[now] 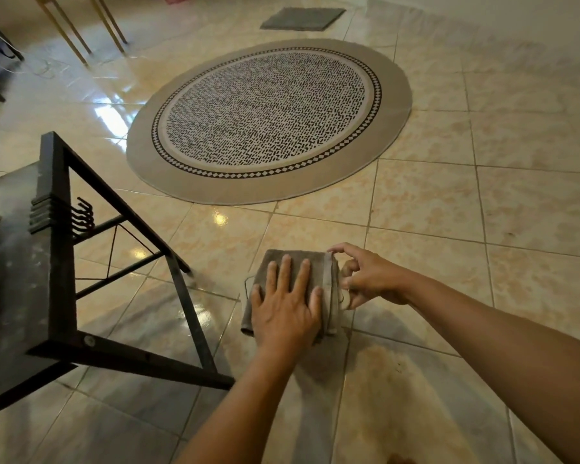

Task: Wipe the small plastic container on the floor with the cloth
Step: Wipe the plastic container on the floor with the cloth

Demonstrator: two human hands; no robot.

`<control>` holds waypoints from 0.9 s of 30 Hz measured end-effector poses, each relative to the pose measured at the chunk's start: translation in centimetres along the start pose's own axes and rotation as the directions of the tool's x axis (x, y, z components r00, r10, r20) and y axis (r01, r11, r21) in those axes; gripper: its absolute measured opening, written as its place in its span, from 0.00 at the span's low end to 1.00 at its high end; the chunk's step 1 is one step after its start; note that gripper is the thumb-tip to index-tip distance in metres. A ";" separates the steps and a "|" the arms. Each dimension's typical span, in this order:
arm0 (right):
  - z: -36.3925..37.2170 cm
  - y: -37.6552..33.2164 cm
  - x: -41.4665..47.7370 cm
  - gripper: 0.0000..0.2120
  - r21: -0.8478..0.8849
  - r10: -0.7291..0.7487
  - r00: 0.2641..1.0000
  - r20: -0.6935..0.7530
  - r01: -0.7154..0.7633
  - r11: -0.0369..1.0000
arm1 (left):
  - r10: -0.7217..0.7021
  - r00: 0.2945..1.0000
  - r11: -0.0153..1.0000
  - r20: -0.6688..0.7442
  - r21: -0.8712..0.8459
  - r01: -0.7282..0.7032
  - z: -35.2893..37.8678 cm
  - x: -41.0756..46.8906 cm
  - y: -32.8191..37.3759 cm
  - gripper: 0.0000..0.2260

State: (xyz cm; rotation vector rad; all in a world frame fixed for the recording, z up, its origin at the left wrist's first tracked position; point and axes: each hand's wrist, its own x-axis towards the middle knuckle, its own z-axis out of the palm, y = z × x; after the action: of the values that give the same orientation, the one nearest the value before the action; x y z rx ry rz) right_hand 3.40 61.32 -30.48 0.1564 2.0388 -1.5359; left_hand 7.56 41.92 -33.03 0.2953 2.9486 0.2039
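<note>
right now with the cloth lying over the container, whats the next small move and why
Probably slide the left hand across with the cloth pressed down. It lies flat on the cloth, which covers most of the small plastic container, while the right hand steadies its exposed edge, so a wiping stroke seems set up.

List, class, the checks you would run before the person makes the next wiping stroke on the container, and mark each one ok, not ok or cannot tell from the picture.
1. Cloth lies over the container: ok, only a clear edge shows at the cloth's right side.
2. Left hand flat on the cloth, fingers spread: ok.
3. Right hand steadies the container beside the cloth: ok, fingers curl round its edge.
4. Container clean already: cannot tell, it is nearly all hidden.
5. Room to wipe: ok, the black frame stands apart to the left.
6. Floor dry near the cloth: cannot tell, the tiles are glossy.
</note>
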 end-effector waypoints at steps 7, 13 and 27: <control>-0.1 -0.7 0.3 0.34 -0.040 0.024 0.999 0.035 -0.022 0.999 | 0.030 0.999 0.999 -0.045 -0.022 -0.031 -1.0 -0.2 -2.7 0.30; -0.6 -0.6 0.6 0.35 -0.047 0.025 0.991 0.135 -0.018 0.999 | 0.228 0.973 0.974 0.020 0.009 -0.228 0.3 0.5 -0.7 0.27; -0.6 0.0 1.3 0.35 0.010 0.012 0.985 0.173 -0.014 1.000 | 0.215 0.977 0.977 -0.008 0.013 -0.215 0.5 1.4 0.1 0.25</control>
State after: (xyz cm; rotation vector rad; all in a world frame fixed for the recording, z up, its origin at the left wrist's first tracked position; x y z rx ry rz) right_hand 2.04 61.54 -31.03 0.0386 1.8895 -1.4989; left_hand 6.34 42.33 -33.76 0.6178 2.9242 0.2152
